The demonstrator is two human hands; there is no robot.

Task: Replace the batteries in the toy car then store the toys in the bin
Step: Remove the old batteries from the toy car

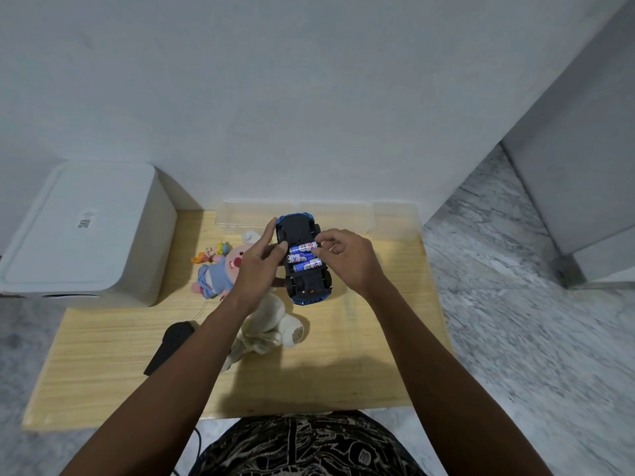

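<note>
Reaching out from the bottom edge, both forearms run across the wooden table (103,355) to meet over the middle of it. Under the left arm lie a black remote-like object (168,348) and a white plush toy (275,321), both partly covered; a pink-faced doll in blue (220,273) lies just beyond.

The left hand (256,269) grasps the toy car (304,261) by its left side, thumb along the far edge, holding it belly-up above the table. The car's long axis runs away from the person, tilted slightly. Three blue-and-white batteries (304,258) lie crosswise in the open bay, side by side.

The right hand (347,259) is nearer their right ends: its thumb and forefinger are pinched at the tip of the farthest battery, the other fingers curled. Whether the cell is seated or being pressed home I cannot tell, nor the polarity markings. No compartment cover is visible.

Farther back, a clear plastic bin (261,214) stands against the wall, just behind the car, its outline faint. A white box (89,231) sits at the far left.
</note>
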